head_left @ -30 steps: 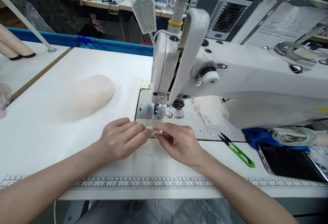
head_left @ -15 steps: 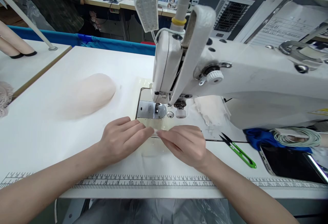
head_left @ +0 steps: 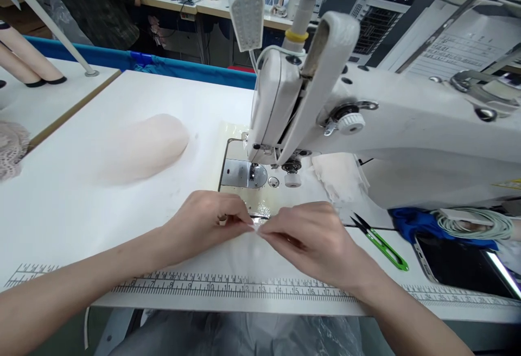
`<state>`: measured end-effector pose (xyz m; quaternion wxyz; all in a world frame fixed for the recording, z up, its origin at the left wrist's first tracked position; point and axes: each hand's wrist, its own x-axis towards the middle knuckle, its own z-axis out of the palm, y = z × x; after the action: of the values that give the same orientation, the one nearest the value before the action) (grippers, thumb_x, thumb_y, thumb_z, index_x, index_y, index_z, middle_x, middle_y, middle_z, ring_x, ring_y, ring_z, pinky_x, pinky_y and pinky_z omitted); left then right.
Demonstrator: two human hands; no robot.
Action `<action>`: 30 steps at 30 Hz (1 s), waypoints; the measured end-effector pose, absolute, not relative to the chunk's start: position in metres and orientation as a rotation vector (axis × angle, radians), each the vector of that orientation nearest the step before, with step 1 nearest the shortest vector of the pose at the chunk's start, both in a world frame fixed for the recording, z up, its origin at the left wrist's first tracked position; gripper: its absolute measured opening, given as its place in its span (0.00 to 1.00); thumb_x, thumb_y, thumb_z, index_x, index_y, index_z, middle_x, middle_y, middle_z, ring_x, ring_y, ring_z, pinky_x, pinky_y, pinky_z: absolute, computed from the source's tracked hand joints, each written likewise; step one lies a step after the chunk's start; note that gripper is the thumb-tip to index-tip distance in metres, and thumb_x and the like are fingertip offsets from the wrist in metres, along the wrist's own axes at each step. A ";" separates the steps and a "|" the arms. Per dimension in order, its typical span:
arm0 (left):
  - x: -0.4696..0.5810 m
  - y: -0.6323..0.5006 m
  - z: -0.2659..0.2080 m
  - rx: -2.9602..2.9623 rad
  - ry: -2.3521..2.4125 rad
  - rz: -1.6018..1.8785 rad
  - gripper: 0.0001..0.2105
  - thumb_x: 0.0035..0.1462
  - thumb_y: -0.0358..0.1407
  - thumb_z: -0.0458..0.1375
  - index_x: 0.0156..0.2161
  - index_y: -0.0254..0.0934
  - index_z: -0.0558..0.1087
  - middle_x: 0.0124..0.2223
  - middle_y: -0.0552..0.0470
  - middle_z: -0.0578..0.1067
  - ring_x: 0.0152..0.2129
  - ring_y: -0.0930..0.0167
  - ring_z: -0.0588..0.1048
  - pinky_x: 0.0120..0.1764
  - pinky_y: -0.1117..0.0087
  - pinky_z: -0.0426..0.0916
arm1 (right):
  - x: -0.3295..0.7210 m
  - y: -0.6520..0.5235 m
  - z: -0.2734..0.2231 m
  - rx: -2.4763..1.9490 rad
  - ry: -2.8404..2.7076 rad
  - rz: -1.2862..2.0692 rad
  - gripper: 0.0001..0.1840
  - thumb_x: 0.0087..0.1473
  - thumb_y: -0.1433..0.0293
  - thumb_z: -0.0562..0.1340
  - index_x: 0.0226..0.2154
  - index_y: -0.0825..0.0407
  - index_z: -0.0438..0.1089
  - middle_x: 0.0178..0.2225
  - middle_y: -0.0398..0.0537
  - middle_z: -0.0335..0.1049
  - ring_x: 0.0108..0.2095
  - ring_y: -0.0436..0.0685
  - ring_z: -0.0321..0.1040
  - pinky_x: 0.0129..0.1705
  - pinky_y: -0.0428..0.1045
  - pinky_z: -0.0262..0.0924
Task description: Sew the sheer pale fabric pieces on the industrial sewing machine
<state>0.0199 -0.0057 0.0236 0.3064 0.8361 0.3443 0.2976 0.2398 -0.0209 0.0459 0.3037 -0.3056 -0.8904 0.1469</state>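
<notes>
Just in front of the sewing machine (head_left: 271, 106), my left hand (head_left: 209, 220) and my right hand (head_left: 313, 236) meet fingertip to fingertip. Both are closed in a pinch on a small, thin whitish piece (head_left: 256, 226), mostly hidden by the fingers; its kind is unclear. The metal needle plate (head_left: 238, 173) lies just beyond the hands, under the machine's needle. To the left on the white table rests a pale pink, rounded bra-cup-like pad (head_left: 158, 141). Right of my right hand lie green-handled thread snips (head_left: 382, 245).
A printed ruler strip (head_left: 228, 288) runs along the table's front edge. At right are a dark phone (head_left: 456, 261), blue cloth (head_left: 411, 223) and a coiled pale cord (head_left: 476, 220). Pale fabric pieces (head_left: 342, 174) lie under the machine arm. A person (head_left: 89, 3) stands beyond the table.
Both hands have come slightly nearer to me, still pinching the whitish piece. My left hand has turned so a gap shows between thumb and fingers. The view has shifted slightly.
</notes>
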 end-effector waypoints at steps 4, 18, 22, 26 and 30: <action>0.025 -0.010 0.025 1.883 0.920 0.516 0.04 0.55 0.34 0.64 0.29 0.42 0.76 0.25 0.61 0.76 0.21 0.77 0.73 0.23 0.77 0.64 | 0.243 -0.019 0.066 -1.145 -2.282 1.036 0.06 0.56 0.72 0.64 0.28 0.49 0.73 0.16 0.34 0.63 0.16 0.44 0.60 0.17 0.42 0.52; 0.024 0.000 -0.010 3.004 1.041 0.869 0.06 0.61 0.29 0.58 0.43 0.37 0.73 0.44 0.51 0.78 0.41 0.65 0.73 0.41 0.62 0.62 | 0.228 0.017 0.005 -1.435 -2.289 0.555 0.06 0.60 0.70 0.61 0.34 0.48 0.75 0.26 0.40 0.72 0.26 0.50 0.68 0.28 0.45 0.55; 0.025 -0.008 -0.010 3.210 1.038 0.751 0.10 0.65 0.29 0.54 0.49 0.36 0.73 0.51 0.53 0.77 0.45 0.66 0.74 0.43 0.61 0.61 | 0.232 0.018 -0.001 -1.409 -2.313 0.405 0.08 0.61 0.67 0.61 0.35 0.50 0.76 0.33 0.44 0.75 0.29 0.51 0.70 0.29 0.46 0.58; 0.026 -0.008 -0.009 3.156 1.131 0.667 0.12 0.67 0.31 0.51 0.53 0.34 0.71 0.54 0.53 0.75 0.49 0.66 0.73 0.44 0.61 0.62 | 0.237 0.011 0.002 -1.323 -2.342 -0.082 0.12 0.63 0.68 0.57 0.37 0.51 0.77 0.38 0.47 0.77 0.26 0.49 0.69 0.25 0.47 0.56; 0.028 -0.003 -0.008 3.085 1.200 0.690 0.12 0.66 0.33 0.53 0.52 0.36 0.72 0.52 0.56 0.76 0.51 0.64 0.73 0.44 0.60 0.62 | 0.234 0.004 0.003 -1.182 -2.365 -0.330 0.12 0.63 0.71 0.58 0.41 0.53 0.77 0.35 0.46 0.79 0.34 0.53 0.72 0.28 0.48 0.57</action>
<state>0.0284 -0.0030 -0.0079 -0.1195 0.9058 0.3524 0.2025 0.2344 0.0040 0.0033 0.2365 -0.4310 -0.8624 -0.1204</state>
